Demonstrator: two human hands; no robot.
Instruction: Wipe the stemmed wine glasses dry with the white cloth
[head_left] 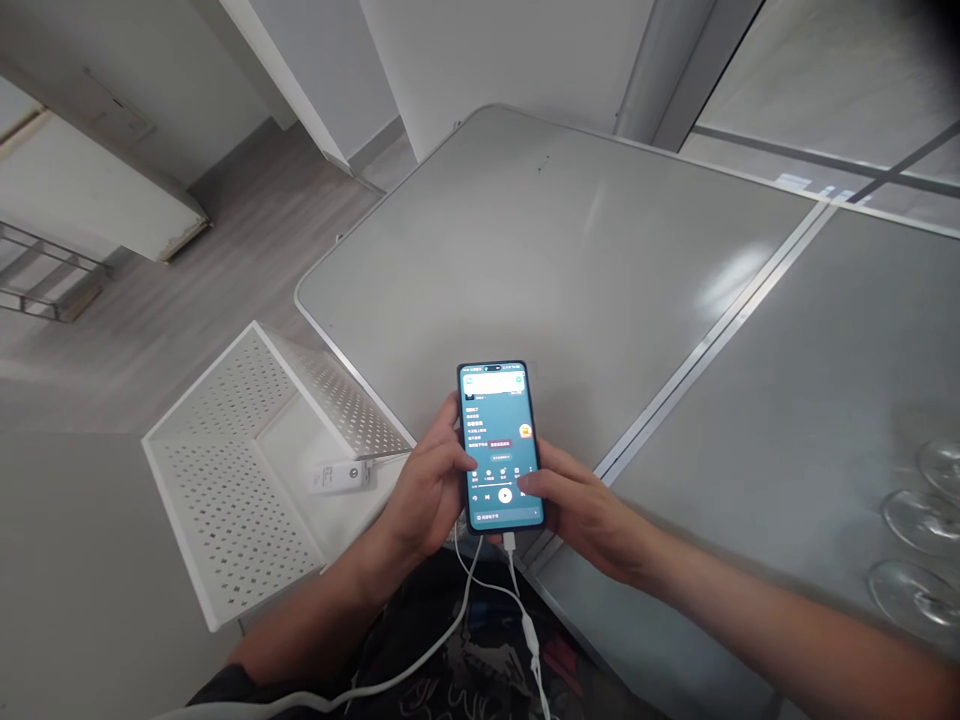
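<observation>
A smartphone [501, 430] with a lit teal screen is held upright between both hands at the near edge of the table. My left hand [431, 480] wraps round its left side, the thumb lying over the screen's edge. On the other side, my right hand [581, 505] grips the phone's right edge, with its thumb over the lower screen near the playback controls. A white charging cable [510, 545] is plugged into the bottom of the phone and runs down over my lap. The fingers behind the phone are hidden.
The grey table [525, 230] has a metal-edged seam [720, 330] across it. A white perforated basket [247, 480] stands at the left, holding a small white packet [341, 476]. Several clear glasses [919, 520] are at the right. A wire rack [45, 270] is on the floor far left.
</observation>
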